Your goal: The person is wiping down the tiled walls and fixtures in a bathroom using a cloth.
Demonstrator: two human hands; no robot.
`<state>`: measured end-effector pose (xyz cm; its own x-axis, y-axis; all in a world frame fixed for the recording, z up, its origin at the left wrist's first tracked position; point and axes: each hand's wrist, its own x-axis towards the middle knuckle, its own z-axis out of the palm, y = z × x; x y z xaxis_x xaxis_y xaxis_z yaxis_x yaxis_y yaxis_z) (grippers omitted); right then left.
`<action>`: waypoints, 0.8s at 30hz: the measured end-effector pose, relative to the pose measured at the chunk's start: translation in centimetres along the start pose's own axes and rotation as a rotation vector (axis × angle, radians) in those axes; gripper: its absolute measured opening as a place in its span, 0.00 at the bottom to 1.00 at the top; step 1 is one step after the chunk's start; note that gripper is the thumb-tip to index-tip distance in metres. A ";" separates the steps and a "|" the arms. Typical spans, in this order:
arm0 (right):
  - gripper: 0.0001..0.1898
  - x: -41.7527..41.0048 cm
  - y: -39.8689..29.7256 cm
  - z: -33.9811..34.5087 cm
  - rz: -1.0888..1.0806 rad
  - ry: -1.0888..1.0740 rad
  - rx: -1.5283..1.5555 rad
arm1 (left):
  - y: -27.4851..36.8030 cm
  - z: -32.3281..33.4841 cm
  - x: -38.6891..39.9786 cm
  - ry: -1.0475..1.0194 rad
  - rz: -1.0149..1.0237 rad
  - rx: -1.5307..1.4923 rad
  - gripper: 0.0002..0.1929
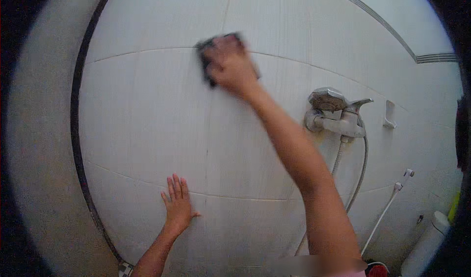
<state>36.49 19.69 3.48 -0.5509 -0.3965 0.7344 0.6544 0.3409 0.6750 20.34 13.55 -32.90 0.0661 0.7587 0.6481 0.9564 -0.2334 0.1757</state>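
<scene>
My right hand (230,65) grips a dark scrubbing pad or cloth (206,65) and presses it to the white tiled wall (154,104), across a horizontal grout line. Motion blur hides the pad's exact kind. Lower down on the left, my left hand (178,205) rests on the same wall with its fingers spread and nothing in it.
Right of my forearm a chrome shower mixer (340,118) juts out, its metal hose (364,166) hanging. Farther right are a small white wall holder (390,115), a bidet sprayer (399,185) and a toilet tank (427,240). A dark strip (76,111) edges the wall's left.
</scene>
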 end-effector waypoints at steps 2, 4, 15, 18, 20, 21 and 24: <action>0.24 0.2 5.8 -3.0 0.246 0.118 -0.339 | -0.1 0.1 0.0 0.003 0.005 -0.009 0.67; 0.30 0.6 10.0 -6.5 0.663 -0.022 -0.586 | -0.1 0.2 0.1 0.003 0.009 -0.013 0.67; 0.33 -7.8 -2.4 -3.5 0.552 0.109 -0.528 | 0.0 0.3 0.0 0.029 0.014 -0.035 0.67; 0.35 -12.9 -10.4 -5.3 0.416 -0.111 -0.100 | 0.0 0.2 0.0 0.069 0.021 -0.025 0.68; 0.34 -15.8 -11.6 -7.8 0.451 -0.189 -0.044 | 0.0 0.2 -0.1 0.077 0.020 -0.005 0.68; 0.33 -17.2 -11.3 -9.0 0.480 -0.200 -0.062 | -0.1 0.2 -0.1 0.074 0.039 0.019 0.68; 0.31 -21.5 -9.6 -12.4 0.742 -0.156 -0.245 | 0.0 0.4 -0.1 0.072 0.022 0.026 0.68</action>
<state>48.45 14.39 -19.67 0.0187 -0.0096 0.9998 0.9642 0.2646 -0.0155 20.39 13.72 -33.22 0.0672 0.7074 0.7036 0.9621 -0.2327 0.1421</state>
